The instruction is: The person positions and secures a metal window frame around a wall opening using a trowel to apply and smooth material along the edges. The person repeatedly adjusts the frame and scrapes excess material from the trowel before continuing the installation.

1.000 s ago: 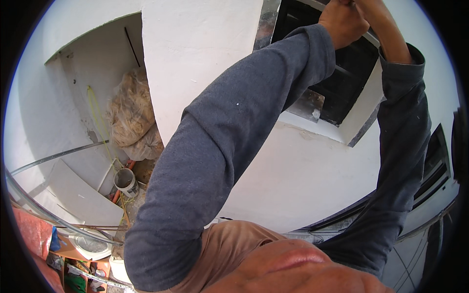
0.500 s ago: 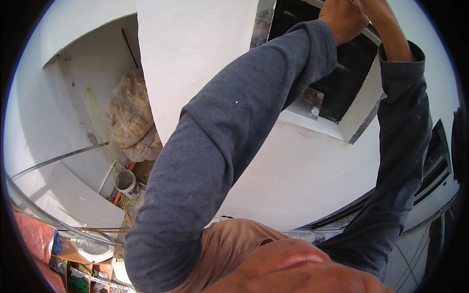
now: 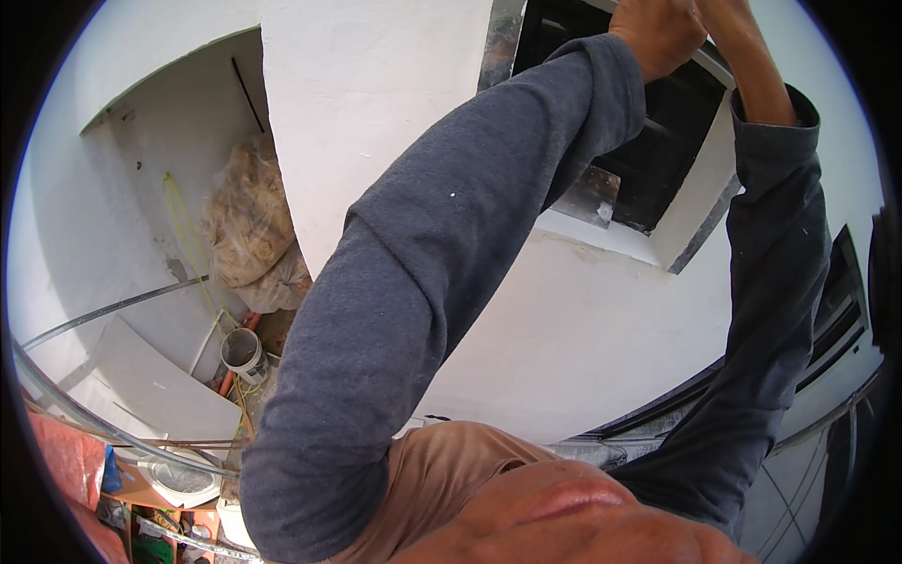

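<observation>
Both arms, in dark grey sleeves, are raised to the top edge before a dark window (image 3: 672, 141) in a white wall (image 3: 583, 329). My left hand (image 3: 660, 36) looks closed, its fingers curled; what it holds, if anything, is hidden beyond the picture. Close beside it on the right, my right hand (image 3: 728, 14) shows only its lower part and wrist, with the fingers cut off by the top edge. Below my left wrist, a greyish metal-looking plate (image 3: 599, 195) with a white smear stands at the window's sill (image 3: 601, 233).
On the left is an alcove with clear bags of brownish material (image 3: 249, 221), a bucket (image 3: 244, 352) and a yellow-green cord (image 3: 178, 211). A pale board (image 3: 160, 376) leans there. A metal rail (image 3: 70, 404) curves along the lower left, above a cluttered orange shelf (image 3: 136, 487).
My hands and arms have shifted very slightly, and the whole view has moved a touch. Nothing was visibly taken hold of or let go.
</observation>
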`<action>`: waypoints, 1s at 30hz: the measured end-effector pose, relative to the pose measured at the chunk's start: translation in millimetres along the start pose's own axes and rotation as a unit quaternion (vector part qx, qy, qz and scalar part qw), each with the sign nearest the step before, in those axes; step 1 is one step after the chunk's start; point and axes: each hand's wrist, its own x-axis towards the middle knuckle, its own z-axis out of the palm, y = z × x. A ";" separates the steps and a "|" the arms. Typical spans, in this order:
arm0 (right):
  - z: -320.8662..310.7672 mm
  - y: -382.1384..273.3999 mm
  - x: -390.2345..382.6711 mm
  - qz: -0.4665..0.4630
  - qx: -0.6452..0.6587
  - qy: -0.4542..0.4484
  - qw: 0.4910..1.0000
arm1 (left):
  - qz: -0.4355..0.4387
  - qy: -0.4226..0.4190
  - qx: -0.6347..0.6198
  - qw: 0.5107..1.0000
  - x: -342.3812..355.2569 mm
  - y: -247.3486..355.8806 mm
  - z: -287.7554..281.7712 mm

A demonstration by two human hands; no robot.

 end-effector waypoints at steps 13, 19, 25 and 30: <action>-50.0 0.2 -34.9 -0.140 0.191 0.109 0.965 | 0.046 -0.011 0.020 0.999 -2.0 -10.6 -26.2; -81.4 62.0 -136.9 -0.190 0.136 0.377 0.896 | 0.108 -0.058 -0.018 0.992 5.4 -48.0 -58.5; -1.7 125.9 -160.4 -0.083 0.205 0.454 0.863 | 0.107 -0.075 -0.015 0.991 13.6 -44.9 -57.6; 23.7 152.0 -150.7 -0.085 0.241 0.471 0.845 | 0.086 -0.081 -0.009 0.993 12.7 -42.1 -55.7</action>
